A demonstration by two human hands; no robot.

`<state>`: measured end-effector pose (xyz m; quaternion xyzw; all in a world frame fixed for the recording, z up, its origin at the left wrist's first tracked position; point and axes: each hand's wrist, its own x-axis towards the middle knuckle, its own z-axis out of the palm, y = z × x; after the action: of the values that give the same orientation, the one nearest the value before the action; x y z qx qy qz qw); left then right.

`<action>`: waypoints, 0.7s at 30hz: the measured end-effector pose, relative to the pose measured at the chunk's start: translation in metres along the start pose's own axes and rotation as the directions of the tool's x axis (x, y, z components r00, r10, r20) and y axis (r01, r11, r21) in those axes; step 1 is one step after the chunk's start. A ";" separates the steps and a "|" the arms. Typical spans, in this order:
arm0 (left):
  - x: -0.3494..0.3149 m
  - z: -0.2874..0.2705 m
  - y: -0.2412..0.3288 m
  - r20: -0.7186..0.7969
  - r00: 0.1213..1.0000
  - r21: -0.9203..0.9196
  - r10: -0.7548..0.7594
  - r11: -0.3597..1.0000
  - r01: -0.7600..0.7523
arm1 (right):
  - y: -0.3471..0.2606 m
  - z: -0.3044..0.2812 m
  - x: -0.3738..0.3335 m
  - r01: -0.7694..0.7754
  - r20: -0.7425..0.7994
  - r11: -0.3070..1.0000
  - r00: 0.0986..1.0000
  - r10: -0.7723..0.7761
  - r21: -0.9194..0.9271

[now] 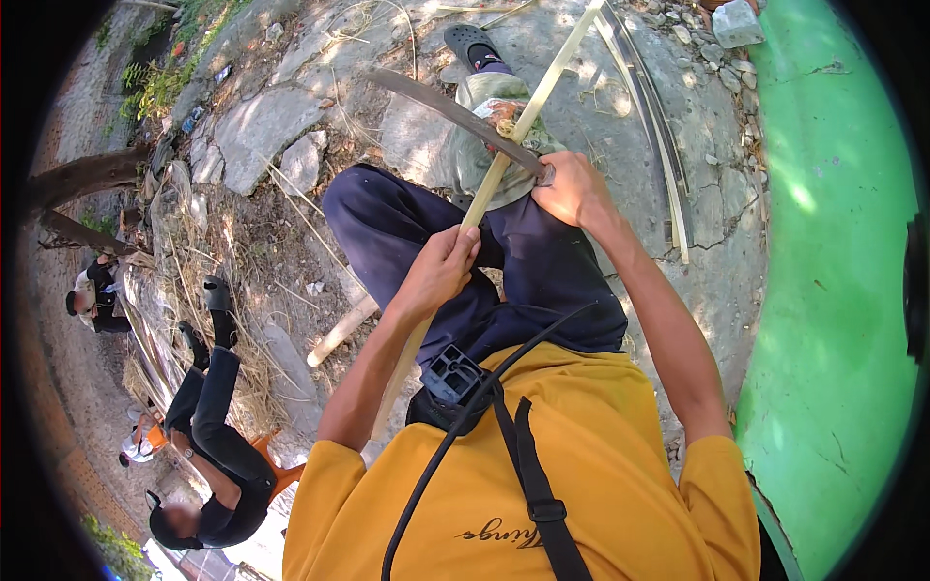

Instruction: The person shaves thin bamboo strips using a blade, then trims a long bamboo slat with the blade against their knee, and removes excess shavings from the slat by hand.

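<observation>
A long pale bamboo strip [547, 92] runs slantwise from the top edge down past my lap to my left side. My left hand [438, 271] is closed around its lower half, near my thigh. In my right hand [573, 189] is the handle end of a long, slightly curved machete [436, 102]. Its dark blade crosses the strip just left of that hand and points to the upper left. Beneath the crossing, a worn grey-green cloth [475, 160] covers part of my leg. Whether the blade's edge bites into the bamboo, I cannot tell.
More split strips [659, 145] lie on the cracked stone ground to the right, by a green wall [823, 290]. A round wooden stick [341, 331] rests left of my legs. A seated person [218, 455] in dark clothes is at the lower left, with other people beyond.
</observation>
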<state>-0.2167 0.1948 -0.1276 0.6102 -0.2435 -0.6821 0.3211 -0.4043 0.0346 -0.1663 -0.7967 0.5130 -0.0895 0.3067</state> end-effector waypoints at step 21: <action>-0.004 -0.011 -0.008 0.026 0.998 -0.042 -0.061 0.997 0.062 | -0.012 -0.009 -0.012 0.021 0.102 1.000 0.995 -0.022 0.009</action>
<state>-0.2069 0.2040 -0.1321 0.6021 -0.2138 -0.7041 0.3099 -0.4051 0.0452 -0.1501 -0.8045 0.4879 -0.0540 0.3344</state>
